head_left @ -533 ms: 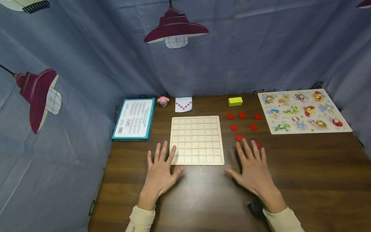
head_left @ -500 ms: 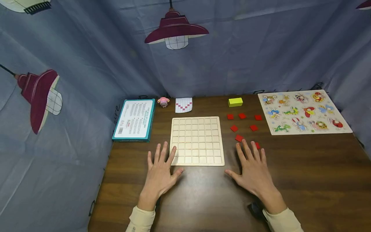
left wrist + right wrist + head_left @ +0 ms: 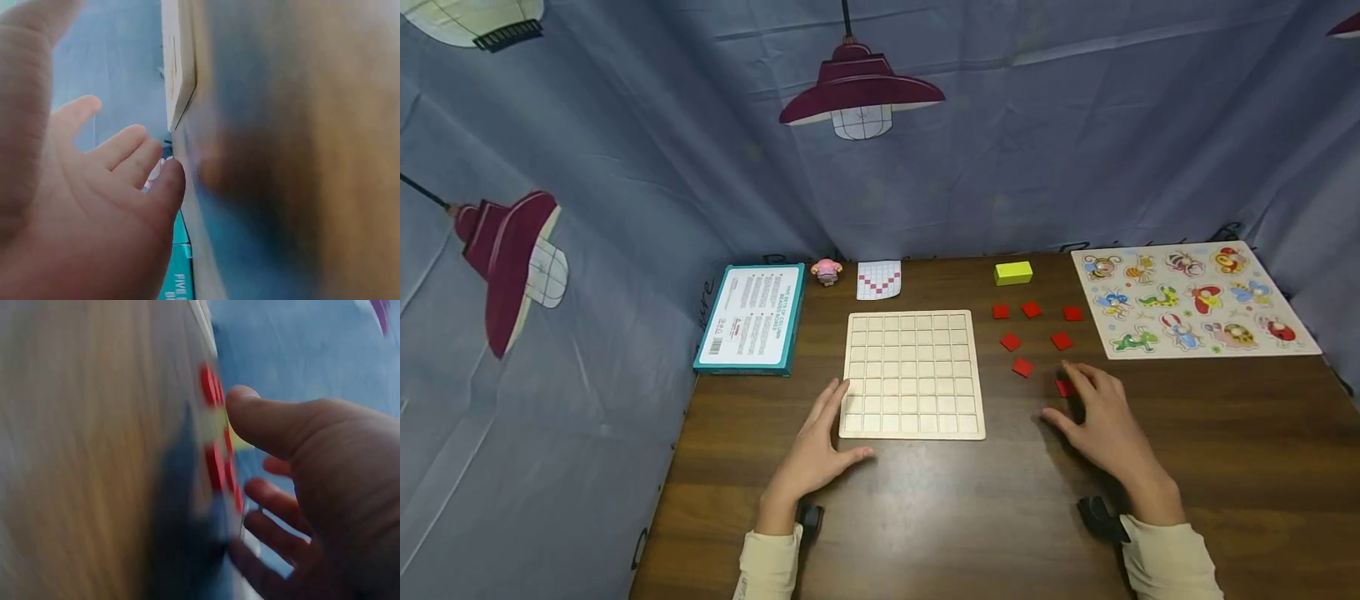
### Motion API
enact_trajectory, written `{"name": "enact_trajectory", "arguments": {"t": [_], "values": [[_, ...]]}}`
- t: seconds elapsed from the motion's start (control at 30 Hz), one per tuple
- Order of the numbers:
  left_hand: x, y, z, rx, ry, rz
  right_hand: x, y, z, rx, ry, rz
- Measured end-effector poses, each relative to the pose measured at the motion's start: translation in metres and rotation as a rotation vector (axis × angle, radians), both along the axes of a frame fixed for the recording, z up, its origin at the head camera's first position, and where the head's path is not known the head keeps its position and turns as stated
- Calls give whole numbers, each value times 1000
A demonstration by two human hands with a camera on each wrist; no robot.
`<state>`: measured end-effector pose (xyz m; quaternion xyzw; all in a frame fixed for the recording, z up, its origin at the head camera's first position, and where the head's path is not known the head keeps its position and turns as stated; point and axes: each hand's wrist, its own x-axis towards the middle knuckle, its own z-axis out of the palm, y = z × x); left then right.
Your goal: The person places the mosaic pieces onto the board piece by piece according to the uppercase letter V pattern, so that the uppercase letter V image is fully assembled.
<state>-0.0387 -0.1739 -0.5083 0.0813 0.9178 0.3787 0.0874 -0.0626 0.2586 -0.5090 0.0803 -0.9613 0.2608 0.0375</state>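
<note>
A pale wooden grid board point(image 3: 913, 375) lies on the table with its squares bare. My left hand point(image 3: 811, 454) is at the board's lower left corner, fingers extended and thumb spread; in the left wrist view nothing is in its palm. Over to the right, several red square tiles point(image 3: 1022, 367) are scattered flat. My right hand point(image 3: 1108, 429) hovers over the nearest red tile point(image 3: 1064, 388), thumb and fingers apart, partly covering it. The right wrist view shows red tiles point(image 3: 214, 466) beyond the parted fingers, none of them held.
Behind the board stand a pink figurine point(image 3: 827, 272) and a paper card with a pink zigzag pattern point(image 3: 878, 281). A teal box point(image 3: 751, 320) lies at the left. A yellow block point(image 3: 1013, 272) and an insect puzzle board point(image 3: 1198, 298) are at the back right.
My right hand has lifted off the table and shifted right towards the nearest red tile, its fingers bending. The left hand has tilted onto its side. The head view has shifted slightly.
</note>
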Motion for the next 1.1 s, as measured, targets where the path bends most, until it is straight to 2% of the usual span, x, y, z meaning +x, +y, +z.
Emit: {"name": "enact_trajectory", "arguments": {"t": [0.17,0.3,0.4,0.6,0.8,0.93,1.1], "values": [[-14,-9,-7,85,-5,18,-9,36,-11,-70,-41,11],[-18,-7,-14,72,-41,-14,-6,46,-21,-93,-8,-2],[-17,-5,-17,44,-43,-27,-3,46,-26,-84,43,-23],[-14,-2,-18,8,9,16,-6,37,-30,-42,149,-8],[-14,0,-20,-33,13,41,-12,30,-36,-17,247,22],[-16,0,-21,-44,27,52,-16,26,-38,-35,282,36],[-19,0,-22,-48,41,58,-21,19,-37,-68,278,39]]}}
